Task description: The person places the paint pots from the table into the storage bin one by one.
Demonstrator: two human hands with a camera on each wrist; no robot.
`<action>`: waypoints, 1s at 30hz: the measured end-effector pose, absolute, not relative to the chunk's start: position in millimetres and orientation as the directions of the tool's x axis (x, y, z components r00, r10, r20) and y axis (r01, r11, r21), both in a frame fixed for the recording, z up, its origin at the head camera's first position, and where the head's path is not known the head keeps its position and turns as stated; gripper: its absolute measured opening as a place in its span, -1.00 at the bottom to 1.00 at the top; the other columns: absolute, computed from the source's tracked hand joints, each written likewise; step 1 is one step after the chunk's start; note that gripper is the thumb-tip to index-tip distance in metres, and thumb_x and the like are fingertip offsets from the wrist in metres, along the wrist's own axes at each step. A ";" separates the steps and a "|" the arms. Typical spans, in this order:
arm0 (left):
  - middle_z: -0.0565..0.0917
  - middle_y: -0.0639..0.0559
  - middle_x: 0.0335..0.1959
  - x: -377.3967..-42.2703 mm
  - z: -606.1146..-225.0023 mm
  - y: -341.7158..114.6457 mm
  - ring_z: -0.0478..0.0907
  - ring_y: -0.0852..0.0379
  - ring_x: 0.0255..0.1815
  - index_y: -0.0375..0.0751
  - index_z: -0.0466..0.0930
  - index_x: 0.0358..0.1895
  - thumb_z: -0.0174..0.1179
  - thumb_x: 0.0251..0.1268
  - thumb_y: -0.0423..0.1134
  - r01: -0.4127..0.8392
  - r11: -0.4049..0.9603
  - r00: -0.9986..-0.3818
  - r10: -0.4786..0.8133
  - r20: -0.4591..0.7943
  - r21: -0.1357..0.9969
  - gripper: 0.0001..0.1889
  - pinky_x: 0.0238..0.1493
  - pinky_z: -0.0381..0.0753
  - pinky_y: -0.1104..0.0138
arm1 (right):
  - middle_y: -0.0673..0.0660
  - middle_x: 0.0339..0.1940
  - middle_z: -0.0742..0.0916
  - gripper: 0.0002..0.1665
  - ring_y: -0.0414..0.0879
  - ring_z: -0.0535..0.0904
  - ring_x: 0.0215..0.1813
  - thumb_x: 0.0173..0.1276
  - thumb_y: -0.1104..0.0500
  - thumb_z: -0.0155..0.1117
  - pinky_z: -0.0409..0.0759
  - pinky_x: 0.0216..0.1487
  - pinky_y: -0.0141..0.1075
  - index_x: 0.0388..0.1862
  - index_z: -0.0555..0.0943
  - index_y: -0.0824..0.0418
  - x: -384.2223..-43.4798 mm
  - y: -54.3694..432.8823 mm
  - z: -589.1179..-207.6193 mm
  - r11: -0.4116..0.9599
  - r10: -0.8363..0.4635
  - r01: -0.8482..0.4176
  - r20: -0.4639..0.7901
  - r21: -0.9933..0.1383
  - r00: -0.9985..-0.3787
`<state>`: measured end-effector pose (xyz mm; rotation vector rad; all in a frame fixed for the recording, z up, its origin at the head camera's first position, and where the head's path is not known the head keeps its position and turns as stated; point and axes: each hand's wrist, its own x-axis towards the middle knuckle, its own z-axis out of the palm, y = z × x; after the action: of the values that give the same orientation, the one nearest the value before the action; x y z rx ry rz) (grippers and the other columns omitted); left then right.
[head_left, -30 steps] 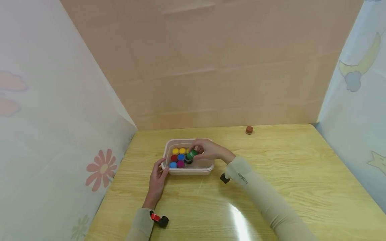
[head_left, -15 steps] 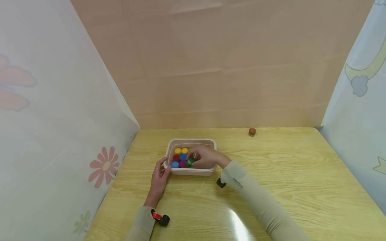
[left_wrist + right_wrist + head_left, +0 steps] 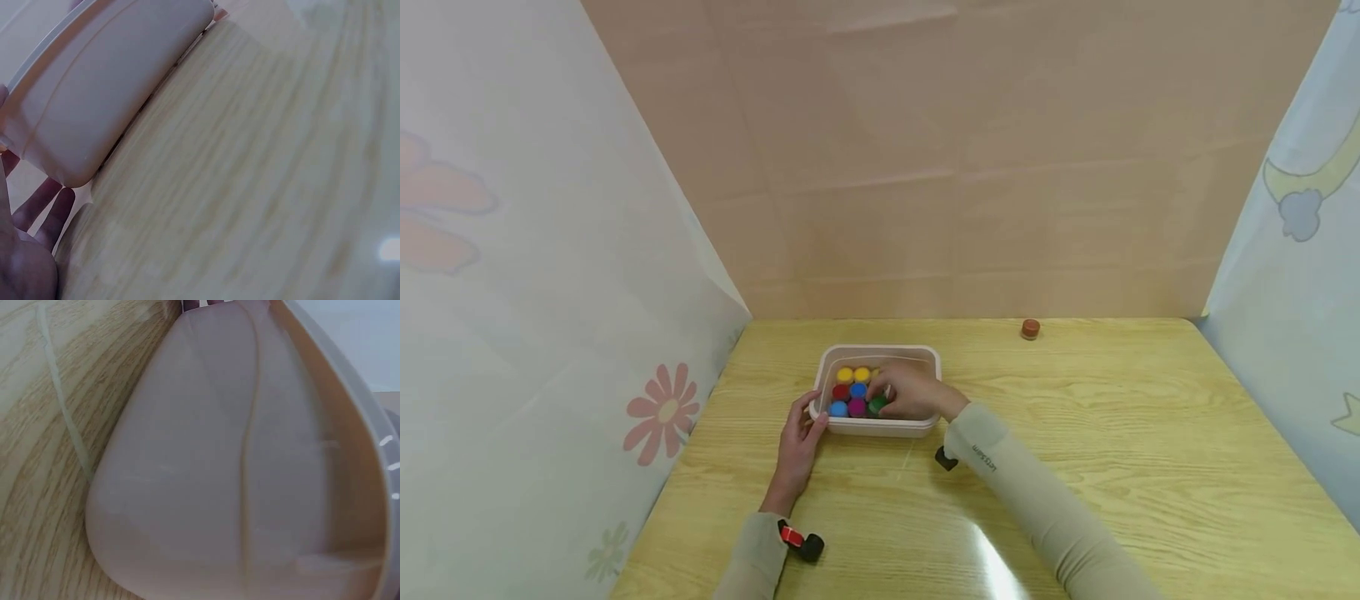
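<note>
Wood-grain yellow table, glossy with a glare patch, and on it the left hand lies with its fingers fairly straight against the near-left corner of a smooth, round-cornered pale plastic tub. Inside, just beyond that hand, sit round caps: two yellow, one red, two blue, one magenta. The right hand reaches into the tub, fingertips curled around a green-capped jar. Small writing on the beige sleeve is unreadable. Far right of both hands, one brown cap.
</note>
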<state>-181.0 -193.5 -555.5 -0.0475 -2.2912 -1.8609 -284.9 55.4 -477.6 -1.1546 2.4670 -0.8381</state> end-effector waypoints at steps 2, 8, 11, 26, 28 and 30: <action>0.33 -0.02 0.55 -180.7 -555.9 -193.1 0.48 -0.11 0.38 0.11 0.38 0.47 0.13 0.61 -0.08 0.143 0.215 -0.981 -0.096 0.166 0.966 -0.55 0.15 0.51 0.50 | 0.06 0.00 0.71 -0.72 -0.09 0.69 -0.08 0.28 0.22 0.56 0.68 0.02 -0.23 -0.03 0.79 0.09 -284.0 55.4 -476.6 0.505 -0.772 -0.598 -0.015 -0.623 -0.636; 0.33 -0.04 0.56 -181.4 -557.9 -191.0 0.47 -0.12 0.36 0.10 0.38 0.47 0.13 0.61 -0.08 0.139 0.206 -0.982 -0.094 0.161 0.969 -0.54 0.15 0.52 0.49 | 0.03 -0.02 0.71 -0.70 -0.17 0.70 -0.10 0.29 0.24 0.54 0.67 0.00 -0.31 0.00 0.78 0.09 -286.2 57.6 -482.6 0.508 -0.770 -0.617 0.004 -0.601 -0.638; 0.33 -0.07 0.56 -182.0 -558.0 -190.3 0.48 -0.13 0.36 0.08 0.37 0.48 0.13 0.62 -0.09 0.145 0.213 -0.982 -0.092 0.168 0.966 -0.54 0.15 0.52 0.48 | 0.02 -0.06 0.73 -0.67 -0.17 0.70 -0.10 0.32 0.23 0.52 0.67 0.01 -0.29 0.06 0.75 0.11 -286.9 58.4 -483.9 0.499 -0.771 -0.622 0.019 -0.604 -0.636; 0.31 -0.07 0.57 -181.5 -555.7 -191.1 0.47 -0.16 0.38 0.08 0.37 0.48 0.14 0.61 -0.10 0.140 0.212 -0.982 -0.097 0.163 0.967 -0.53 0.16 0.52 0.47 | -0.02 -0.05 0.76 -0.64 -0.22 0.66 -0.09 0.48 0.15 0.37 0.66 0.01 -0.31 0.22 0.69 0.12 -287.3 62.8 -477.5 0.472 -0.758 -0.606 0.057 -0.640 -0.650; 0.30 -0.09 0.58 -181.3 -554.7 -191.7 0.48 -0.17 0.38 0.06 0.37 0.49 0.13 0.61 -0.10 0.142 0.221 -0.981 -0.099 0.167 0.965 -0.53 0.16 0.52 0.45 | 0.04 -0.03 0.76 -0.64 -0.15 0.69 -0.06 0.50 0.17 0.34 0.69 0.03 -0.26 0.23 0.67 0.18 -288.5 67.6 -471.8 0.435 -0.764 -0.618 0.095 -0.655 -0.638; 0.31 -0.07 0.57 -181.5 -553.8 -192.3 0.48 -0.15 0.36 0.08 0.37 0.48 0.13 0.61 -0.10 0.141 0.229 -0.981 -0.101 0.168 0.963 -0.53 0.16 0.52 0.45 | 0.11 -0.01 0.76 -0.65 -0.07 0.70 -0.01 0.51 0.19 0.32 0.70 0.09 -0.18 0.22 0.67 0.21 -290.4 75.2 -464.4 0.416 -0.751 -0.621 0.133 -0.665 -0.646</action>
<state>-181.5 -192.3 -553.8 -0.0379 -2.3023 -1.8373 -290.4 75.2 -464.4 -1.2176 2.4820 -1.0451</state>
